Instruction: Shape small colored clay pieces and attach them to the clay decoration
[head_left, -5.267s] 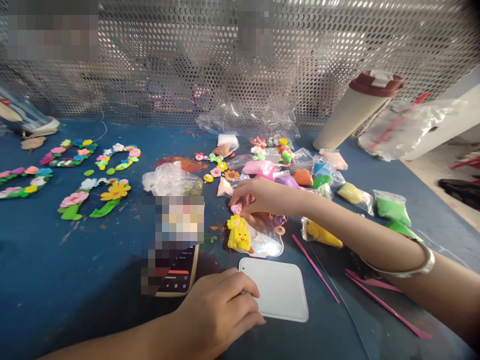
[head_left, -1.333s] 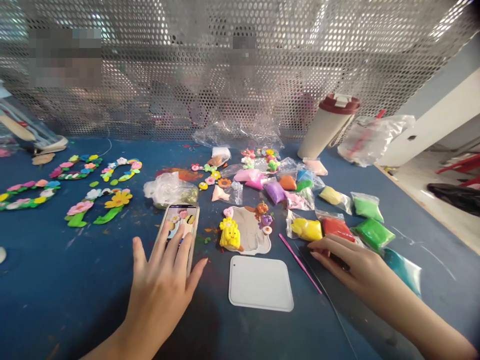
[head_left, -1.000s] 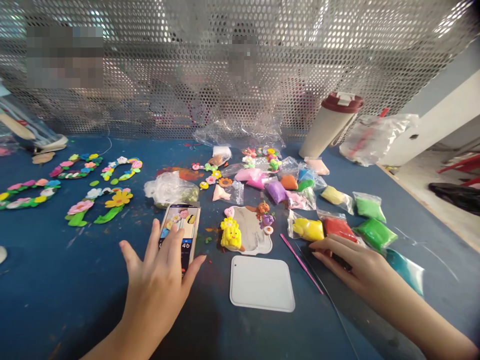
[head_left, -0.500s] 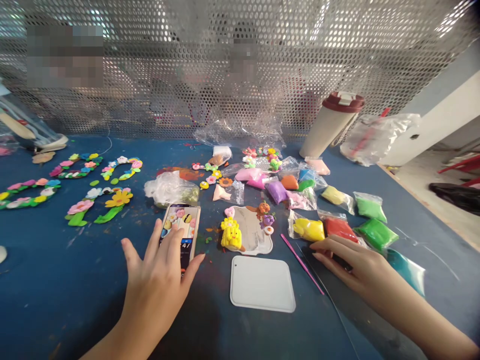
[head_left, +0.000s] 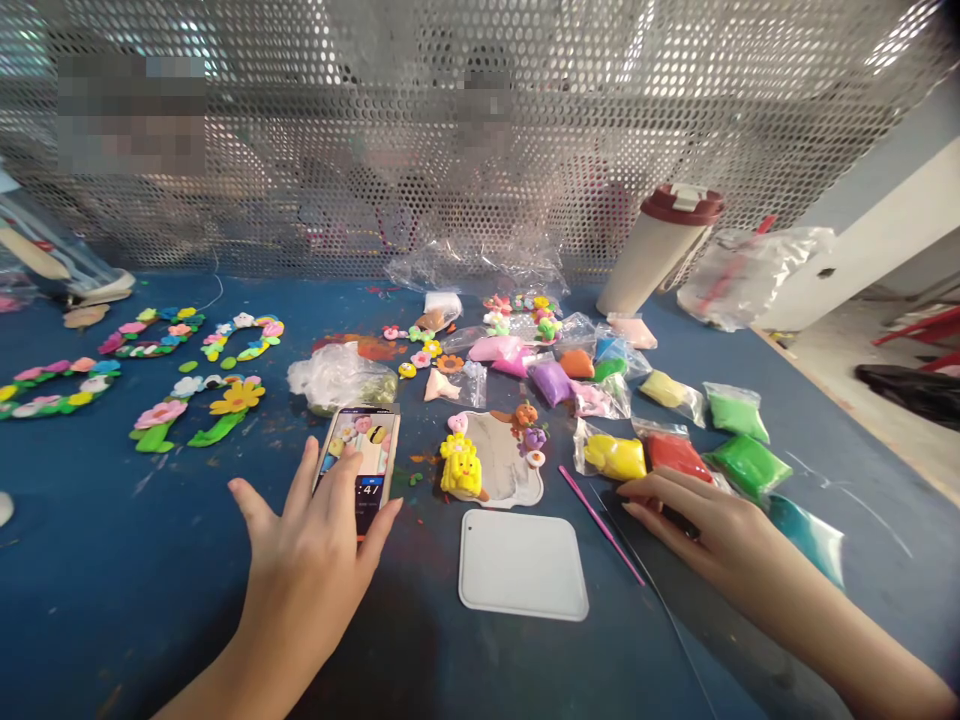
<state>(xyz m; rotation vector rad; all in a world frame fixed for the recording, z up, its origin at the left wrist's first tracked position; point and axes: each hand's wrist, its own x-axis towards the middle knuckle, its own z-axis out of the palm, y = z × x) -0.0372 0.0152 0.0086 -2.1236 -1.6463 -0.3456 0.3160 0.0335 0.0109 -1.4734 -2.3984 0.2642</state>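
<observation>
My left hand (head_left: 307, 560) is spread over a phone (head_left: 375, 458) lying on the table, its fingertips on or just above the lit screen, which shows colourful clay figures. My right hand (head_left: 697, 525) rests on the table with its fingers extended and loosely together, near bags of yellow clay (head_left: 616, 456) and red clay (head_left: 679, 457). Something dark under its palm is mostly hidden. Between the hands lie a mirror-like plate (head_left: 506, 465) decorated with clay figures, a yellow clay figure (head_left: 461, 468) on it, a white board (head_left: 523, 565) and a pink stick (head_left: 600, 525).
Several bags of clay, including a purple one (head_left: 553, 382) and a green one (head_left: 750, 463), spread across the right half. Flower-covered clay rings (head_left: 240, 400) lie at left. A tumbler (head_left: 660, 250) and a clear plastic bag (head_left: 750, 275) stand before a perforated metal screen (head_left: 300, 130).
My left hand has shifted slightly left, its thumb and fingers drawing back a little and uncovering more of the phone screen. My right hand stays in place on the table.
</observation>
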